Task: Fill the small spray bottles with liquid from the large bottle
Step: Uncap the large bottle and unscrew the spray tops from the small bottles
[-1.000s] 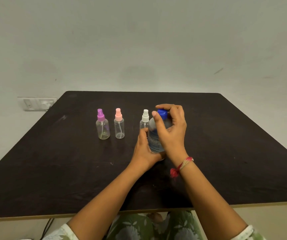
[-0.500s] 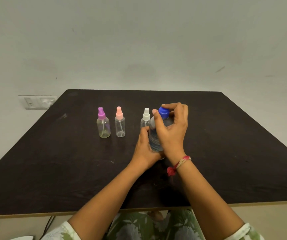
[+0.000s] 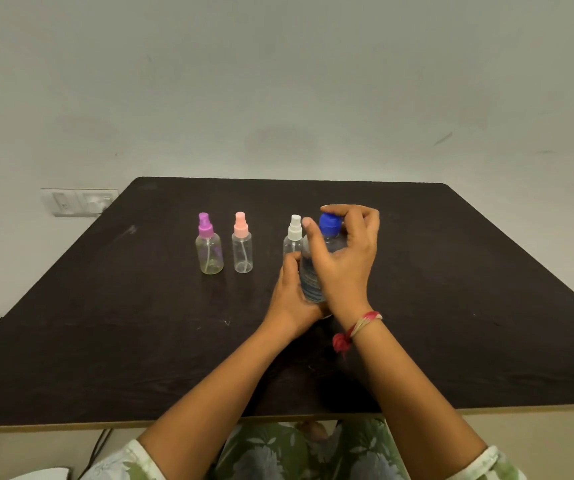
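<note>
the large bottle (image 3: 313,271), clear and labelled, is standing upright near the middle of the tabletop (image 3: 105,323) with its blue cap (image 3: 330,225) on. a person's left hand (image 3: 292,296) is gripping its lower body, fingers wrapped round the far side. the right hand (image 3: 344,258) is arching over the top, its fingers curling round the cap and the thumb lying just beside it, in what looks like the twist that opens the bottle. whether the cap is loose on its thread cannot be told.

just to the left of the large bottle, and partly hidden by the left hand, a white-topped spray bottle (image 3: 294,237) is standing. further left, a pink-topped spray bottle (image 3: 242,251) and a purple-topped spray bottle (image 3: 209,251) are standing side by side but apart. all three are wearing their spray heads. the pink and purple ones are looking empty or nearly so, and the white one's level is hidden.

by this showing the task is barely beginning: nothing is being poured, and uncapping the large bottle, removing three spray heads and filling three bottles are all lying ahead.

a red thread bracelet (image 3: 354,329) is circling the right wrist. a switch plate (image 3: 77,201) is sitting on the pale wall (image 3: 278,81) behind the tabletop's left corner.
</note>
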A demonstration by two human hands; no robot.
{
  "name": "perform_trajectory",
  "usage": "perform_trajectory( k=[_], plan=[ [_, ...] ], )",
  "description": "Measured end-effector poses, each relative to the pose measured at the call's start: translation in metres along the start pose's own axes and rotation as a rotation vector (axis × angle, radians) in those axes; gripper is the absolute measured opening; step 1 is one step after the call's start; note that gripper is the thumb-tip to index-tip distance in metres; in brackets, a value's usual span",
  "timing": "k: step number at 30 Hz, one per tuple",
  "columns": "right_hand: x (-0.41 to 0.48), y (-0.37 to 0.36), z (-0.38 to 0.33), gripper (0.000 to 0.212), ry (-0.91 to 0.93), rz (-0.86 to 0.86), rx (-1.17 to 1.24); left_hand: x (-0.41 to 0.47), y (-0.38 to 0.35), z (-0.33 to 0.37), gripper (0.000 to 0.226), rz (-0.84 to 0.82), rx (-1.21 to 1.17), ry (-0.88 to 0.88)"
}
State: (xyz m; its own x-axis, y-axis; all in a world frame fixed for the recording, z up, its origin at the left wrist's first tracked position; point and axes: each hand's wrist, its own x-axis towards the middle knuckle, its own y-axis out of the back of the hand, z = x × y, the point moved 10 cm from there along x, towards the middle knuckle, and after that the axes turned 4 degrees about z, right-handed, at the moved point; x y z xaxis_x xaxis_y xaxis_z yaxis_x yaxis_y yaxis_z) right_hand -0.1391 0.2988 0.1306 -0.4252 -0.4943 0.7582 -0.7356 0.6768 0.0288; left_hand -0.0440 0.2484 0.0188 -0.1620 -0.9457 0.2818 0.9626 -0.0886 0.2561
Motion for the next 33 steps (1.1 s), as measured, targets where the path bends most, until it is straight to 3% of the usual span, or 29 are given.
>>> perform_trajectory(
  k=[3,7,10,15,20,25,33],
  plan=[
    [-0.001,0.003,0.002,0.016,-0.001,-0.024,0.017,0.000,0.000,-0.002,0.077,0.002,-0.005,0.006],
    [-0.006,0.000,-0.002,0.034,0.038,-0.082,0.017,0.002,-0.001,-0.004,0.077,-0.002,0.007,0.005],
    [-0.007,-0.002,-0.003,0.026,0.040,-0.104,0.023,0.003,-0.001,-0.005,0.074,-0.003,0.007,0.007],
    [0.002,0.001,-0.003,0.032,0.005,-0.019,-0.020,0.001,-0.001,0.000,0.077,0.001,-0.010,-0.009],
    [0.000,0.003,-0.001,0.012,0.018,-0.044,0.020,0.001,-0.001,-0.004,0.079,0.003,-0.021,-0.003],
    [-0.006,-0.002,-0.001,0.034,0.032,-0.121,0.022,0.003,-0.001,-0.006,0.078,0.003,-0.006,-0.005],
    [0.004,-0.001,0.003,0.017,-0.044,-0.030,0.011,0.001,-0.001,-0.003,0.075,-0.001,-0.027,-0.011]
  ],
)
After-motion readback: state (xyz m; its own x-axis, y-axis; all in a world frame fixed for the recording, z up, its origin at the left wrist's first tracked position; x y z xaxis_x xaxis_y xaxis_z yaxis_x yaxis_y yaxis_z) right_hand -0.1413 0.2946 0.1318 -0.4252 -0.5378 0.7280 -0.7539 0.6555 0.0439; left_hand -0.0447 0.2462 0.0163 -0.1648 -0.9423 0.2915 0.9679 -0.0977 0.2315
